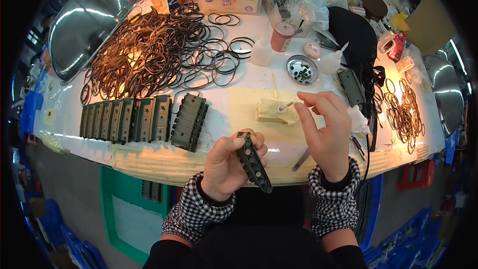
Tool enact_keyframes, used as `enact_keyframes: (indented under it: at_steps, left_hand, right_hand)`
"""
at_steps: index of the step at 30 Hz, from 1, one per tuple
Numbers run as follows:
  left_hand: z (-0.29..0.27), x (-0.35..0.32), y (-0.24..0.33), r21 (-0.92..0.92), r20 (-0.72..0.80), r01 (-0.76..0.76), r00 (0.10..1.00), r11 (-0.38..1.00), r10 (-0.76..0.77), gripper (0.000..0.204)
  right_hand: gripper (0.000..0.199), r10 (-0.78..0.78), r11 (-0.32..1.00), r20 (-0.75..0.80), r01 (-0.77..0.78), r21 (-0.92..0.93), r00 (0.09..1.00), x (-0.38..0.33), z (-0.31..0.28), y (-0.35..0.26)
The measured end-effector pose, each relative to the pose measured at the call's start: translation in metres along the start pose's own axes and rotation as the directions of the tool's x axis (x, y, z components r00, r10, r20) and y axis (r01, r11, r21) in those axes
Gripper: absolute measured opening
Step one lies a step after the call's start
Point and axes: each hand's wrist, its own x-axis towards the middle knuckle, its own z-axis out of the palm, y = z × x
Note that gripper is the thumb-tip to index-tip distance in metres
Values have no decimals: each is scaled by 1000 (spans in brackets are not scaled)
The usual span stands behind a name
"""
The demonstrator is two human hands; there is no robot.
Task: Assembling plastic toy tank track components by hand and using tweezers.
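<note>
My left hand (230, 157) is closed around a long dark green toy tank hull (254, 164), tilted so that its row of small round wheels shows. Up and to the right, my right hand (326, 127) holds nothing that I can see; its thumb and forefinger are curved toward each other with a gap between them. Just left of those fingertips lies a pale yellowish block (271, 113) with a white blob and a short thin stick (286, 105) on top. Several similar green hulls (119, 119) stand side by side at the left, and one more hull (189, 122) sits nearer me.
Behind the hulls spreads a large heap of dark rubber bands (144, 52). A round metal dish (302, 69) holds small dark pieces, beside a reddish can (282, 37). Metal lamp shades (92, 25) flank the table. Below its front edge is a green tray (112, 209).
</note>
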Motion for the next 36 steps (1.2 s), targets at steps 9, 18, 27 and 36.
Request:
enact_keyframes:
  at_steps: [9,18,27,36]
  left_hand:
    - [0,4,4,-11,10,1,1000,1000,-1,15]
    - [-3,10,3,-84,-16,-14,1000,996,12,23]
    - [-4,11,5,1,24,5,1000,1000,-5,16]
    - [-5,11,5,18,43,3,999,1000,-4,16]
  right_hand:
    - [9,13,998,36,-15,65,999,3,14,11]
    - [10,-27,997,-12,28,72,1000,3,15,9]
    - [11,-63,997,-38,64,47,997,1,13,6]
    - [11,-95,995,-51,96,17,994,-1,14,7]
